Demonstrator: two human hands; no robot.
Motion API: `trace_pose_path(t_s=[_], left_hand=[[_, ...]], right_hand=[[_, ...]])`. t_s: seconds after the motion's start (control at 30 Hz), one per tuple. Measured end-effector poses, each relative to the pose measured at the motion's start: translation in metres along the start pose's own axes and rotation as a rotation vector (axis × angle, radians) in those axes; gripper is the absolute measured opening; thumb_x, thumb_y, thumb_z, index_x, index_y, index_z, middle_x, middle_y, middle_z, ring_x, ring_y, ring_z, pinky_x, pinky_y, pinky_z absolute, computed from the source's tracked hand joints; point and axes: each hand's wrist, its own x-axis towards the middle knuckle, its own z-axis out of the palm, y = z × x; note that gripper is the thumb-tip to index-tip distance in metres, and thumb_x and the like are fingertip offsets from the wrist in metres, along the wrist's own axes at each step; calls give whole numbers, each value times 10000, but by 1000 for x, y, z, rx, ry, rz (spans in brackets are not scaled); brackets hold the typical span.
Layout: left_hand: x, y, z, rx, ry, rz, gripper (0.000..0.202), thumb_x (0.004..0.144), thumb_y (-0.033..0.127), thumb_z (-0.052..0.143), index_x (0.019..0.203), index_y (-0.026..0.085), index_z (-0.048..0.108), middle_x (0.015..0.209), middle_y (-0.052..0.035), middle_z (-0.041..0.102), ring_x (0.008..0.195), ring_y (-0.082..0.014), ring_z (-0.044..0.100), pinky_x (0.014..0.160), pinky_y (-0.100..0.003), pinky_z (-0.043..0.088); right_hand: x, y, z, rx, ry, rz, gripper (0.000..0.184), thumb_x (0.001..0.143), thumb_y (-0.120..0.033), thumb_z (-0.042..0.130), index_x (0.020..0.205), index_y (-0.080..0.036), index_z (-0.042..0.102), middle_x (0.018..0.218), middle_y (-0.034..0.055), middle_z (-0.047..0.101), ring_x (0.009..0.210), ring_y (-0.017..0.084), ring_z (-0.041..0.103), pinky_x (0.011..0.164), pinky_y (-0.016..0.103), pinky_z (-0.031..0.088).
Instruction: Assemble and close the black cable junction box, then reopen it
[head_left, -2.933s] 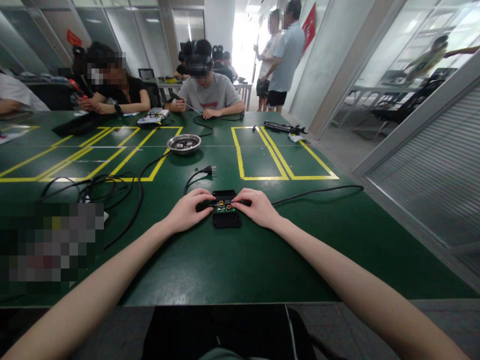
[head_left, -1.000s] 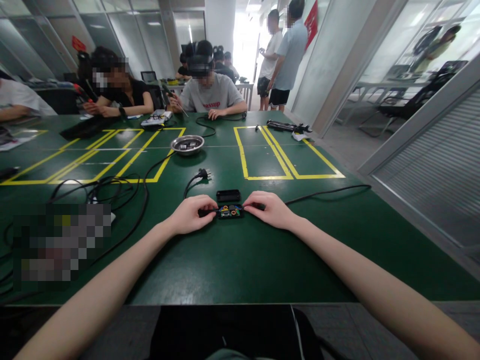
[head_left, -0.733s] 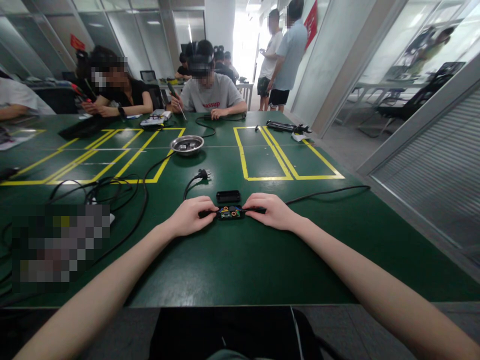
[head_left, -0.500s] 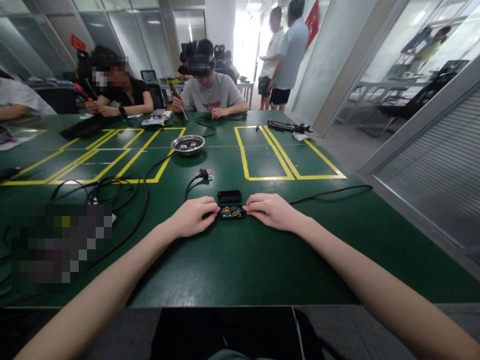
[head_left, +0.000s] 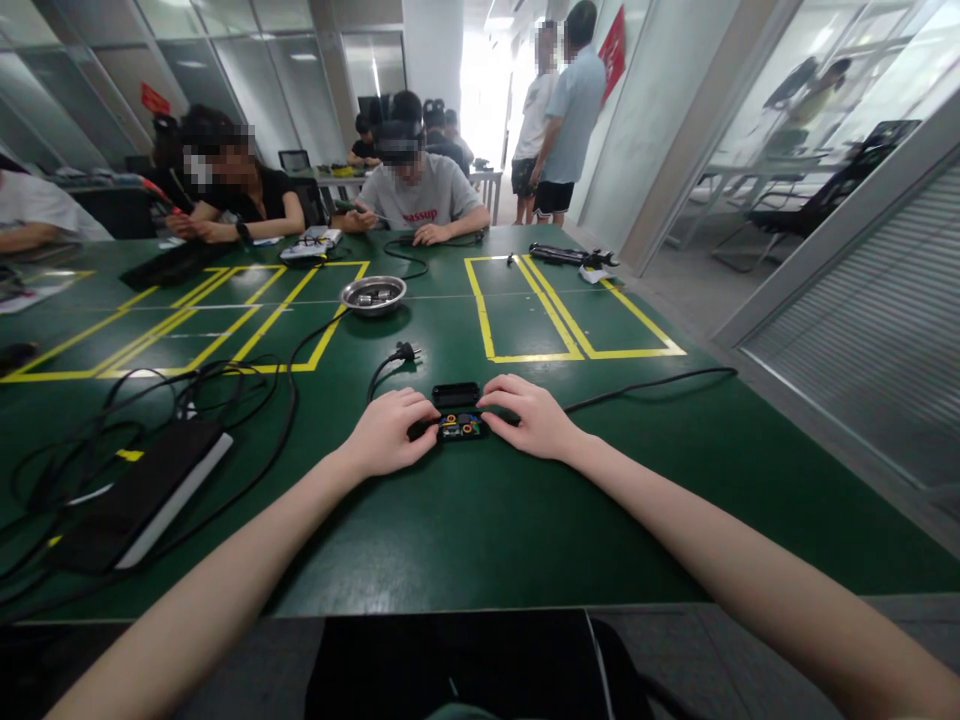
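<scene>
In front of me on the green table lies an opened power adapter (head_left: 460,427), a small black case half with a circuit board and copper-coloured coils inside. My left hand (head_left: 394,430) has thumb and fingers closed around the adapter's left end, partly hiding that end. My right hand (head_left: 529,418) is at the right end, thumb and forefinger apart, with the fingertips close to both the case and its lid. Just behind the board lies the black lid (head_left: 456,393), hollow side up. A black cable (head_left: 652,384) runs off to the right behind my right hand.
A black plug (head_left: 407,352) and a metal bowl (head_left: 373,294) with small metal parts lie beyond my hands. At left are a dark box-shaped device (head_left: 139,495) and tangled cables (head_left: 202,385). A folded black tripod-like item (head_left: 570,256) lies far right. Co-workers sit across the table.
My right hand's fingers have opened from a pinch at the adapter's right end and shifted slightly toward the lid. My left hand stays at the left end. The co-worker opposite has lowered a held tool.
</scene>
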Motion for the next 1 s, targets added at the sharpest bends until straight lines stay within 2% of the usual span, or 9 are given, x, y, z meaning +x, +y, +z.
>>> trace_pose_path(t_s=[0.07, 0.1, 0.2, 0.3, 0.4, 0.6, 0.7, 0.83, 1.0], left_hand=[[0, 1, 3, 18, 43, -81, 243, 976, 364, 588, 1113, 192, 691, 1080, -107, 733, 1030, -273, 667, 915, -421, 554], [0, 1, 5, 31, 52, -121, 368, 964, 436, 621, 1225, 181, 667, 1212, -141, 712, 1142, -310, 646, 971, -466, 546], [-1, 1, 10, 38, 1, -168, 571, 939, 552, 652, 1381, 192, 614, 1418, -162, 644, 1315, -357, 578, 1097, -560, 481], [-2, 1, 11, -2, -39, -129, 495, 913, 545, 697, 1285, 219, 687, 1389, -137, 674, 1314, -344, 598, 1135, -552, 462], [-4, 1, 8, -69, 3, -112, 406, 871, 506, 756, 1158, 220, 723, 1366, -128, 677, 1258, -334, 644, 1099, -529, 505], [-6, 10, -2, -227, 24, -85, 238, 871, 336, 760, 1044, 217, 646, 1286, -88, 654, 1100, -246, 700, 948, -390, 584], [-5, 16, -3, -254, 3, -55, 168, 881, 256, 741, 965, 211, 603, 1149, -68, 669, 1031, -225, 681, 901, -364, 578], [-4, 19, -2, -262, 10, -52, 201, 872, 211, 746, 1014, 215, 604, 1092, -60, 672, 1030, -233, 661, 900, -373, 567], [-4, 17, 0, -360, 43, -81, 214, 866, 219, 740, 1049, 210, 630, 1115, -69, 665, 1048, -231, 653, 913, -377, 575]], right_hand=[[1, 2, 6, -21, 18, 41, 335, 974, -346, 643, 1279, -221, 703, 1360, 149, 660, 1243, 310, 624, 1055, 506, 525], [2, 3, 8, -34, -2, 60, 407, 971, -378, 659, 1349, -228, 677, 1438, 159, 622, 1319, 330, 585, 1102, 544, 495], [2, 7, 11, -49, -100, 86, 400, 996, -420, 642, 1352, -247, 698, 1489, 160, 602, 1380, 348, 554, 1144, 598, 452], [1, 11, 10, 3, -132, 55, 300, 1012, -397, 625, 1227, -239, 764, 1419, 148, 651, 1323, 326, 606, 1132, 579, 476], [0, 10, 6, 122, -103, 24, 227, 999, -345, 645, 1154, -243, 776, 1371, 128, 653, 1251, 287, 650, 1099, 519, 527], [1, 0, 1, 356, -23, 36, 356, 971, -262, 658, 1327, -257, 666, 1243, 95, 637, 1126, 230, 672, 1006, 433, 601], [1, -3, -2, 377, -40, 52, 324, 965, -249, 664, 1288, -248, 694, 1136, 76, 643, 1033, 212, 682, 954, 412, 615], [1, -5, -4, 351, -57, 27, 170, 965, -251, 671, 1108, -217, 755, 1124, 93, 683, 1063, 232, 690, 980, 436, 592], [1, -5, -5, 405, -83, 37, 150, 962, -247, 672, 1097, -221, 731, 1195, 94, 744, 1109, 240, 719, 1016, 450, 581]])
